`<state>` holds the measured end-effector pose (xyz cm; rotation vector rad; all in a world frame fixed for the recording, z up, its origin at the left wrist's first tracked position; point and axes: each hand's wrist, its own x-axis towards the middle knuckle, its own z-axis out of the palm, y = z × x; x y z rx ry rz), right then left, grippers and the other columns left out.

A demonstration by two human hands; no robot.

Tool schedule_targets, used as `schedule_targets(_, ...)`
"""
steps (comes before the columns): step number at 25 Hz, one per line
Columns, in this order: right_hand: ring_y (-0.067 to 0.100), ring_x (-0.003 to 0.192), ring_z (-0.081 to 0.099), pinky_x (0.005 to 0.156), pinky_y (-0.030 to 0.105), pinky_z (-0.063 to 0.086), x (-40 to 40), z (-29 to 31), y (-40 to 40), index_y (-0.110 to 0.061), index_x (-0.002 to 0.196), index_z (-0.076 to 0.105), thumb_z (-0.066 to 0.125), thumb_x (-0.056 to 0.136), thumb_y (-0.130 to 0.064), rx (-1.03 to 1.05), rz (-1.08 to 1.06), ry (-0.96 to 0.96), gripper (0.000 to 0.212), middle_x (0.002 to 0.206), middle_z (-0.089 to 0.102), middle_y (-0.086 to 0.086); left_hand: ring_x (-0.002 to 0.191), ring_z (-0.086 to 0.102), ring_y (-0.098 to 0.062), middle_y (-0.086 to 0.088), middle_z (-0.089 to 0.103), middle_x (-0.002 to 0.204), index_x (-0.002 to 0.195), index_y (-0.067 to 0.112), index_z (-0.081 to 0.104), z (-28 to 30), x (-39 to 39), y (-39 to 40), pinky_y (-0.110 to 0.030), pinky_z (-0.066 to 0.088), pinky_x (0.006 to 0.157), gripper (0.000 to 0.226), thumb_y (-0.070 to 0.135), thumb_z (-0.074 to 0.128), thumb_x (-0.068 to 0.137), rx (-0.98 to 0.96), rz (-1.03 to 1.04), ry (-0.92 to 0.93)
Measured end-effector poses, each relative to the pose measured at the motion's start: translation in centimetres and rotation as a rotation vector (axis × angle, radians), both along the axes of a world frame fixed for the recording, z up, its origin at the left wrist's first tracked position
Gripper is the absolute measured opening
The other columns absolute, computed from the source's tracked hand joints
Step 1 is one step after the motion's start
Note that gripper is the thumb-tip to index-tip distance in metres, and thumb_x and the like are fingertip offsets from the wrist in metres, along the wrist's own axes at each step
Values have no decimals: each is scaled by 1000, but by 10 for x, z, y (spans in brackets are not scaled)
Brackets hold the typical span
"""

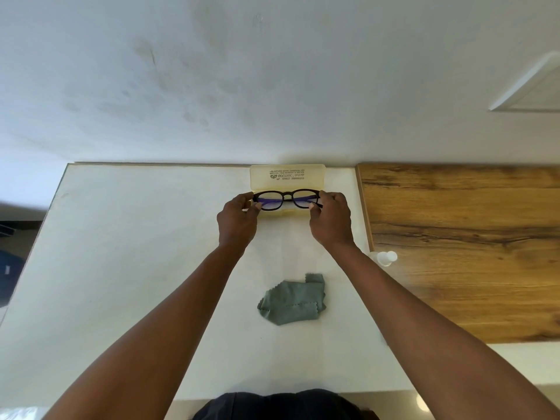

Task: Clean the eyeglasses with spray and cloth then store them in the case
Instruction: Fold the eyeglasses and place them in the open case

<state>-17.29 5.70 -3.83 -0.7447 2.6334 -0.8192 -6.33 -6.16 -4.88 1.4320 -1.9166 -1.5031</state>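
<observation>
Black eyeglasses [286, 200] hang over the open case [287, 180] — your left hand [238, 221] and right hand [331, 219] each pinch one frame end, so the lenses stay untouched. Cloth [292, 301] lies on the worktop [136, 253], set aside.

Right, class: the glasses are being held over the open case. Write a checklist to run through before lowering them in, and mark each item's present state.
1. Case lid open and upright: ok.
2. Eyeglasses held at both ends, left hand and right hand each with a grip on one side: ok.
3. Frame lined up lengthwise with the case tray: ok.
4. Temples folded flat: cannot tell, the hands hide them.
5. Lenses clean and dry: cannot tell.
6. Cloth and spray bottle out of the case, on the table: ok.
</observation>
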Motion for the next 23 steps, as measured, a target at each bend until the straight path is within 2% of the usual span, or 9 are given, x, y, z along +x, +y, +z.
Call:
schedule_targets(3,29,114,48,91,28,37,-1,0,0,-1,123,51,44,94,-8,-10,-11,-4,30,126,47,18,95,61,-22,2,63,87,113,15,64,1,-1,-1,-43,51,91,25,17,59,89,26,27,38)
schedule_targets(7,29,120,45,96,30,36,-2,1,1,-1,127,49,42,94,-7,-5,-14,-14,33,132,44,17,56,56,-1,7,60,77,110,16,65,3,0,1,-44,56,82,21,16,57,90,54,51,86)
schedule_targets(8,29,122,44,98,30,35,-2,3,1,-1,128,47,42,94,-8,-4,-11,-22,34,135,43,17,53,54,-1,8,60,75,109,17,65,5,1,2,-44,56,81,21,16,57,91,58,52,92)
schedule_targets(9,29,125,42,100,31,34,-1,4,2,-1,129,46,43,95,-8,-3,-7,-30,35,137,42,17,56,55,-2,8,60,75,109,17,65,6,2,2,-44,55,82,21,16,56,91,61,54,99)
schedule_targets(11,29,127,40,102,31,34,0,8,3,-2,131,44,43,94,-8,-15,3,-15,37,139,40,17,74,61,-15,4,62,80,111,16,64,10,3,4,-45,54,85,22,17,56,91,44,56,100)
schedule_targets(14,31,117,47,92,31,41,10,13,10,-1,125,50,47,92,-6,-110,7,114,34,127,44,20,94,61,-27,-3,63,90,113,14,61,12,11,13,-39,50,89,23,19,54,91,-65,78,41)
schedule_targets(17,33,104,52,84,31,43,29,9,24,0,113,58,51,89,-4,-170,52,144,25,112,51,21,90,60,-23,-6,65,94,100,12,62,7,25,31,-28,44,79,15,21,56,90,-164,27,-38)
schedule_targets(21,32,92,53,76,40,47,60,-3,54,-3,96,63,54,88,-9,-104,158,80,13,96,58,17,76,56,-15,-6,63,88,85,13,64,1,52,60,-25,43,69,8,22,63,85,-158,-267,-102)
schedule_targets(23,31,83,55,67,40,48,74,-8,72,-5,88,65,60,84,-14,-61,244,124,11,87,60,14,78,53,-14,-2,59,88,85,15,65,-2,69,71,-21,39,67,8,22,67,82,-209,-408,-125)
